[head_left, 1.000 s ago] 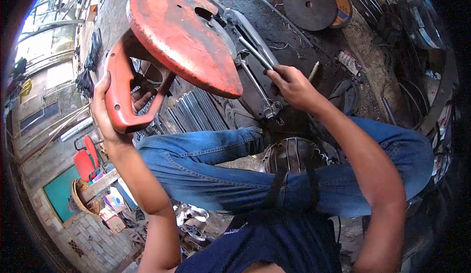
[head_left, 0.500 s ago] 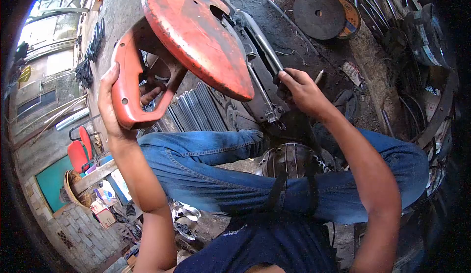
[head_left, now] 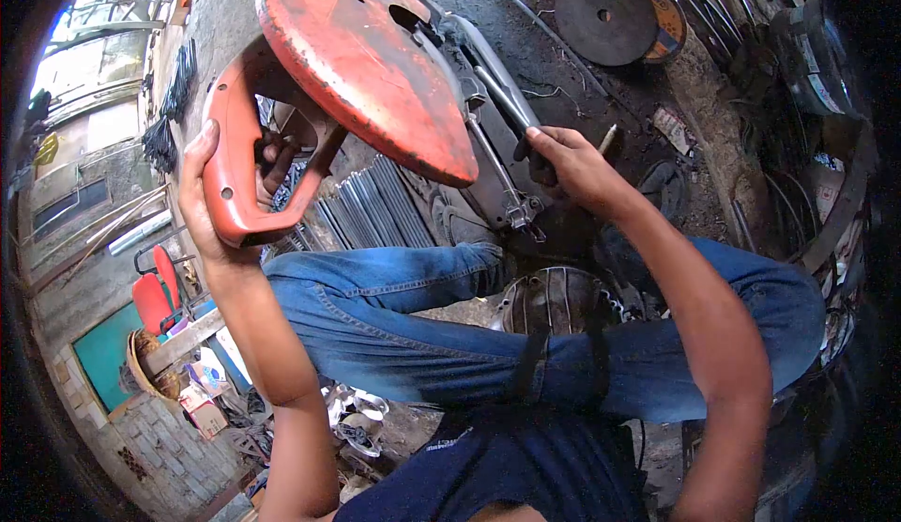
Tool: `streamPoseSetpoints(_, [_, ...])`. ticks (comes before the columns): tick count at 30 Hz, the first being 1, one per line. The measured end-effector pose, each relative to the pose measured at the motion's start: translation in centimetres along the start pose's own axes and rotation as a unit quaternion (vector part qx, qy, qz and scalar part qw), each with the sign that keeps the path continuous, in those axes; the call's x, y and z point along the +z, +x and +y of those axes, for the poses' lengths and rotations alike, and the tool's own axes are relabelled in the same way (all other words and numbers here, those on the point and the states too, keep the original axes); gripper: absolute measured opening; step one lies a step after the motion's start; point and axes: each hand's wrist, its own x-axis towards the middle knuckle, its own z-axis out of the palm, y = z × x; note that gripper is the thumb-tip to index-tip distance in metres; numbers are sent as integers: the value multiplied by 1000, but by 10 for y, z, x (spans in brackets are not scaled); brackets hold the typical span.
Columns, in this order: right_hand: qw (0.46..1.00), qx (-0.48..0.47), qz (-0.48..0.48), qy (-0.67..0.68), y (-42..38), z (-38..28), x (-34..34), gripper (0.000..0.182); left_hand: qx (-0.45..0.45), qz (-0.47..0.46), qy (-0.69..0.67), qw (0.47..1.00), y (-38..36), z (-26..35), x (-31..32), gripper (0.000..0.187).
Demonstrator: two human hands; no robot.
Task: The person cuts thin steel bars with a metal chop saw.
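My left hand (head_left: 214,198) wraps round the orange handle (head_left: 246,161) of a chop saw. The saw's worn orange blade guard (head_left: 375,71) tilts up in front of me, its paint scraped and dirty. At the right of the guard, my right hand (head_left: 574,170) grips a grey metal rod (head_left: 507,99), thumb along its near end. The rod lies over the saw's dark base, beside a thin threaded clamp screw (head_left: 496,170). My right fingers are partly hidden below the rod, and the blade is hidden by the guard.
A bundle of grey metal tubes (head_left: 380,207) lies left of my shoe. Two cutting discs (head_left: 605,17) rest on the dirty floor at the upper right. A ribbed metal casing (head_left: 556,299) sits between my legs. A red chair (head_left: 150,301) stands far left.
The rod in my right hand has slid back from the far end of the saw. My left hand stays on the handle. The whole view has shifted slightly.
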Motion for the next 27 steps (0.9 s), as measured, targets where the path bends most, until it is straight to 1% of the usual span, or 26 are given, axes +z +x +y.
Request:
streamPoseSetpoints(2, [1000, -5, 22, -18, 5, 6, 0, 39, 2, 10, 5, 1000, 1, 1, 0, 53])
streamPoseSetpoints(4, [995, 24, 66, -68, 10, 8, -1, 40, 3, -2, 12, 1000, 1, 1, -2, 54])
streamPoseSetpoints(5, [995, 24, 67, -67, 10, 9, -1, 40, 3, -3, 13, 1000, 1, 1, -4, 54])
streamPoseSetpoints(7, [987, 10, 62, -151, 4, -1, 5, 41, 4, -24, 19, 1000, 3, 0, -7, 58])
streamPoseSetpoints(8, [987, 11, 64, -150, 6, 1, 6, 41, 3, -26, 19, 999, 2, -1, -6, 58])
streamPoseSetpoints(10, [970, -55, 67, -228, 9, 3, 12, 42, -14, -72, -14, 997, -4, 0, 5, 62])
streamPoseSetpoints(11, [968, -79, 60, -229, 6, 4, 10, 40, -15, -75, -13, 997, -5, -1, 5, 62])
streamPoseSetpoints(12, [968, -78, 63, -229, 4, 1, 12, 40, -16, -70, -15, 997, -6, -1, 5, 63])
streamPoseSetpoints(14, [958, -55, 68, -274, 4, -2, 17, 38, -19, -66, -16, 997, -6, -2, 3, 63])
streamPoseSetpoints(15, [946, -64, 76, -307, 8, 0, 19, 37, -24, -72, -21, 997, -5, -2, 1, 63])
streamPoseSetpoints(16, [947, -63, 78, -306, 9, 2, 22, 37, -29, -78, -26, 996, -4, -2, -1, 62])
streamPoseSetpoints(18, [940, -94, 103, -312, 8, 8, 25, 37, -28, -70, -30, 997, -2, -3, -3, 62])
streamPoseSetpoints(19, [927, -159, 95, -326, 10, 14, 26, 35, -26, -60, -35, 997, -2, -4, -3, 62])
streamPoseSetpoints(20, [927, -157, 97, -327, 12, 23, 28, 35, -28, -62, -36, 997, -3, -4, -1, 62])
streamPoseSetpoints(22, [890, -250, 151, -349, 13, 31, 36, 31, -36, -83, -34, 995, -7, -3, 5, 62])
streamPoseSetpoints(23, [893, -230, 156, -355, 15, 34, 40, 26, -45, -89, -40, 994, -6, -3, 1, 62])
streamPoseSetpoints(24, [892, -228, 158, -355, 12, 29, 39, 26, -46, -91, -40, 994, -6, -4, 2, 62])
streamPoseSetpoints(25, [908, -157, 118, -369, 9, 23, 38, 22, -39, -79, -36, 995, -5, -4, 2, 62])
streamPoseSetpoints(26, [918, -86, 76, -380, 7, 17, 37, 25, -30, -68, -31, 997, -5, -4, 2, 61])
streamPoseSetpoints(27, [918, -86, 78, -379, 4, 13, 36, 25, -26, -68, -32, 997, -3, -4, 1, 61])
